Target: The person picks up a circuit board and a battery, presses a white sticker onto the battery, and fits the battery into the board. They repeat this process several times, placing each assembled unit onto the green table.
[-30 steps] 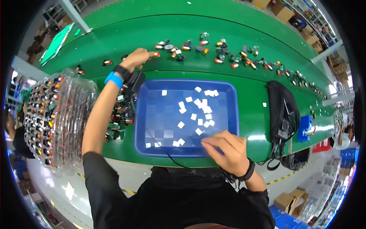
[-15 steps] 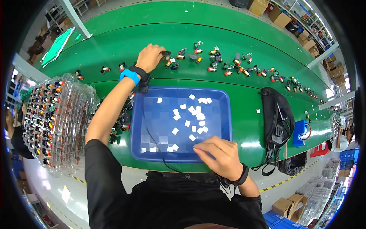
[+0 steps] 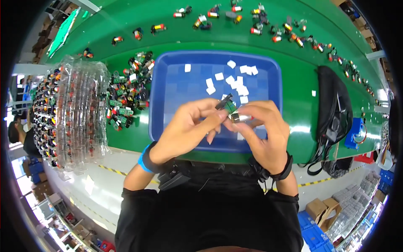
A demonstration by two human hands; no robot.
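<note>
Above the near half of a blue tray [image 3: 152, 105], both my hands hold one small electronic assembly. My left hand [image 3: 189, 126] pinches it at its dark flat piece [image 3: 224, 101]. The fingers and thumb of my right hand [image 3: 268, 130] are closed on its small cylinder [image 3: 241, 118], silvery with a black end. Thin wires and a bit of green board show between the hands; fingers cover the rest. Small white square pieces [image 3: 242, 90] lie scattered in the tray.
Left of the tray is a heap of similar assemblies [image 3: 121, 111], beside stacked clear plastic trays [image 3: 71, 113] full of parts. More assemblies [image 3: 256, 31] are strewn across the far green table. A black bag [image 3: 333, 105] and a blue box [image 3: 357, 132] are at right.
My left hand has come back from the far assemblies to above the tray, bringing one. My right hand has risen to meet it and grips its cylinder. The view has shifted.
</note>
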